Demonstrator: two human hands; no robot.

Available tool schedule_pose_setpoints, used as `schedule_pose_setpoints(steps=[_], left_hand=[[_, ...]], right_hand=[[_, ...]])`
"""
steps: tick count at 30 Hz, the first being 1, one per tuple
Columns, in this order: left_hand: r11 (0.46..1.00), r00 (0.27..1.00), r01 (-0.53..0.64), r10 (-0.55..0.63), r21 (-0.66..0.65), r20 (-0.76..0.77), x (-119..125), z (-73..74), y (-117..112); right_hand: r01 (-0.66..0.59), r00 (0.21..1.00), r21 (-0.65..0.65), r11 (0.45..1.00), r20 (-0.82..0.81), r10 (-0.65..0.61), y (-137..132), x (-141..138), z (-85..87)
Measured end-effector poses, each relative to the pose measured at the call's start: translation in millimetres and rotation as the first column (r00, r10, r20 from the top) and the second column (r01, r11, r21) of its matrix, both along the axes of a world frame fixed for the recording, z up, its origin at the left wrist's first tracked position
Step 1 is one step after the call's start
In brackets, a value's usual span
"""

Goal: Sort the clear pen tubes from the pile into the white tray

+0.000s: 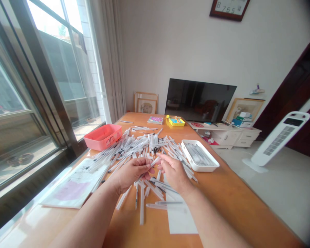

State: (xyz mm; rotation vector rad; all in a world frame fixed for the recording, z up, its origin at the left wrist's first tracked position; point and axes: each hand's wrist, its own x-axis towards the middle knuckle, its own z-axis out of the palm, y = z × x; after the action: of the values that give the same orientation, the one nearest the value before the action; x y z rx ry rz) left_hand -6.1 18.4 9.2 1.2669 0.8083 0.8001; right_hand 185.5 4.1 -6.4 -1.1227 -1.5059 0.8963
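The left hand [132, 175] was closed on a clear ballpoint pen [152, 167], thumb and fingers pinching its barrel, which slanted up and to the right; the right hand [173, 173] was half open just beside it, its fingertips [160, 157] at the pen's far end, though I could not tell whether they had hold of it; a loose heap of similar pens [142, 148] spread across the orange wooden table [229, 187] just beyond both hands, with more scattered nearer, some on a white paper sheet [180, 218] at the near right; a white rectangular tray [199, 155] holding neatly aligned pens stood at the right of the heap, touching some of them; a coral-pink plastic box [102, 137] sat at the left of the heap, near the window [59, 65]; a stack of printed papers [73, 186] lay at the near left; a yellow box [175, 121], a paperback book [155, 120] and a single dark pen [126, 121] lay at the far end of the table; a dark flat-screen television [200, 100] stood beyond it
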Motion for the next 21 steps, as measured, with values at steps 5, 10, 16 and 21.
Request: schedule_pose_setpoints(steps=[5, 10, 16, 21], left_hand=[[0.999, 0.999, -0.030, 0.031, -0.032, 0.039, 2.0, -3.0, 1.8], [0.997, 0.997, -0.070, 0.071, -0.022, 0.044, -1.2, -0.5, 3.0], [0.993, 0.991, -0.120, 0.119, 0.013, 0.054, -8.3, 1.2, 7.3], [0.990, 0.990, -0.136, 0.135, 0.048, 0.032, -9.7, 0.9, 8.4]], right_hand=[[0.015, 0.997, 0.001, 1.000, 0.069, -0.015, 0.7, 1.2, -3.4], [0.084, 0.985, 0.021, 0.996, 0.153, -0.086, 6.4, 3.8, -10.1], [0.176, 0.835, 0.157, 0.972, 0.498, -0.231, 9.5, 4.7, -7.8], [0.150, 0.605, 0.183, 0.972, 0.761, -0.236, 8.5, -7.6, 3.3]])
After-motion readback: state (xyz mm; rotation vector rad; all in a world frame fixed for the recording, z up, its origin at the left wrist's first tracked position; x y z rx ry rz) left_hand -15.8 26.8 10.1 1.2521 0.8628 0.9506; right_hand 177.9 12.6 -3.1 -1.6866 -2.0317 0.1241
